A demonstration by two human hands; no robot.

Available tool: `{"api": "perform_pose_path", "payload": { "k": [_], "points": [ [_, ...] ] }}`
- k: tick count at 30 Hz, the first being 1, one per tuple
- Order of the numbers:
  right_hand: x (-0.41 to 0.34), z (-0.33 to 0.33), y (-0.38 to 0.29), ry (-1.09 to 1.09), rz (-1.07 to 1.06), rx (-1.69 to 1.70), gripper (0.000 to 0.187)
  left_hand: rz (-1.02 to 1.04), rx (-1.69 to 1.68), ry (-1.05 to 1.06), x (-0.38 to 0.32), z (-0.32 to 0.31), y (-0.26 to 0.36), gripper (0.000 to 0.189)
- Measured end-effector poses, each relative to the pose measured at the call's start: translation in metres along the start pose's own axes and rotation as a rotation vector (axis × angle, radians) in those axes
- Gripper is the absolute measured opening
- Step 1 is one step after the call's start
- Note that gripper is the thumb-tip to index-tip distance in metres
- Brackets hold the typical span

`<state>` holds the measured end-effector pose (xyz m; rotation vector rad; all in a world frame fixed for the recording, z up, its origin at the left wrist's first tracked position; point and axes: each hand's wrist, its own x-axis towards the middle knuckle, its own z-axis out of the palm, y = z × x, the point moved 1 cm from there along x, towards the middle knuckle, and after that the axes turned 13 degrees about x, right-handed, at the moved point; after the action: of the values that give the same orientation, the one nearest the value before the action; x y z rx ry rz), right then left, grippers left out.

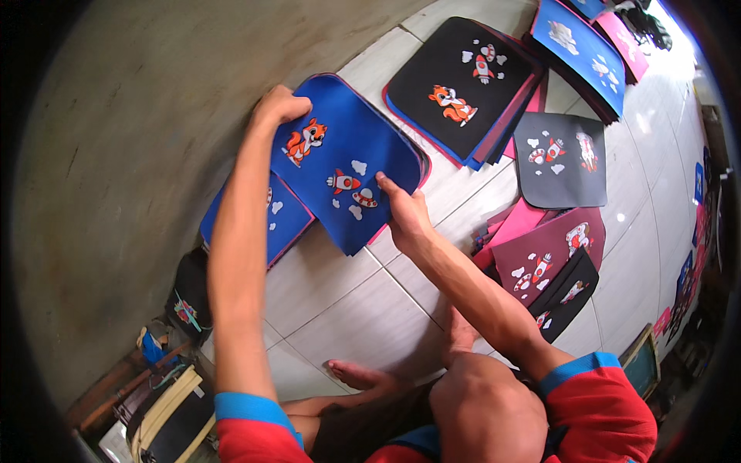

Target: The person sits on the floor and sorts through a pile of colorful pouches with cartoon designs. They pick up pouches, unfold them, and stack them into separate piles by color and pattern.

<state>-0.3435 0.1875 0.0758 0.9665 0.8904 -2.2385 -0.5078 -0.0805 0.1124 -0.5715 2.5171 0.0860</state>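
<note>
My left hand [283,107] grips the upper left edge of a stack of blue printed sheets [341,144], thumb on top. My right hand [405,211] holds the same stack at its lower right edge, its thumb on the top sheet. The top sheet bears a squirrel, a rocket, a flying saucer and clouds; pink edges show beneath it. Another stack of blue sheets [289,217] lies below and to the left, partly hidden by my left forearm. To the right lies a stack topped by a black printed sheet [457,87], with blue and pink sheets under it.
On the tiled floor [341,295] at right lie a grey printed sheet [561,159], maroon sheets [544,249] and folded black sheets [564,295]. A light blue stack [579,52] lies at the upper right. A wall [133,116] rises at left. My bare feet are below.
</note>
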Motion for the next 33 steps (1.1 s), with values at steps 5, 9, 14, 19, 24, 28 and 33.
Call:
{"api": "perform_pose_path", "payload": {
  "k": [5, 9, 14, 19, 24, 28, 33],
  "points": [
    [0.019, -0.014, -0.001, 0.045, -0.131, -0.021, 0.043, 0.122, -0.432, 0.929, -0.135, 0.037, 0.011, 0.040],
    [-0.028, 0.004, -0.010, -0.048, -0.182, -0.150, 0.057, -0.505, -1.152, 0.802, -0.241, 0.172, -0.012, 0.031],
    [-0.036, -0.021, 0.023, -0.122, -0.274, -0.165, 0.061, -0.476, -1.425, 0.526, -0.242, 0.220, 0.050, 0.075],
    [-0.044, -0.015, 0.009, -0.158, -0.145, -0.211, 0.061, -0.366, -1.368, 0.480, -0.240, 0.188, 0.077, 0.074],
    [-0.022, -0.057, 0.027, -0.202, -0.203, -0.311, 0.064, -0.299, -1.520, 0.518, -0.242, 0.222, 0.078, 0.069],
    [-0.043, -0.044, 0.019, -0.140, -0.173, -0.465, 0.079, -0.263, -1.288, 0.707, -0.243, 0.225, 0.088, 0.075],
    [-0.045, -0.081, -0.018, -0.039, -0.441, -0.873, 0.073, -0.328, -1.212, 0.662, -0.236, 0.244, 0.085, 0.069]
  ]
}}
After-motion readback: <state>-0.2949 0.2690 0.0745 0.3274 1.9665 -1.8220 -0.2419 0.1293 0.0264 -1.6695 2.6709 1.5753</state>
